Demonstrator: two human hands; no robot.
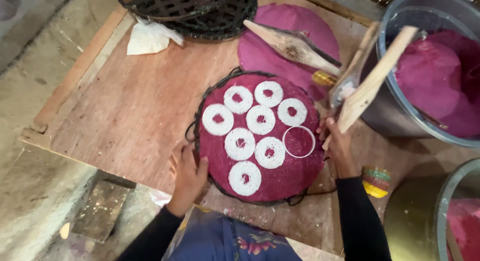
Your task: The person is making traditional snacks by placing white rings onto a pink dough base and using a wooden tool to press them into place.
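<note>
A round black woven tray (pixel 199 111) lies on the wooden board, covered with a magenta cloth (pixel 290 178). On the cloth sit several white noodle rings (pixel 218 119) and one bare white ring mould (pixel 299 141) at the right. My left hand (pixel 187 173) grips the tray's near left rim. My right hand (pixel 336 141) rests at the tray's right edge and holds the lower end of a wooden press (pixel 372 83) with long handles that leans up towards the tub.
The wooden board (pixel 130 111) sits over a concrete floor. A second magenta cloth (pixel 265 53) lies behind the tray. Stacked black trays (pixel 200 13) and a white rag (pixel 150 38) are at the back left. A tub (pixel 400 111) of pink dough stands right; another tub (pixel 445 211) lower right.
</note>
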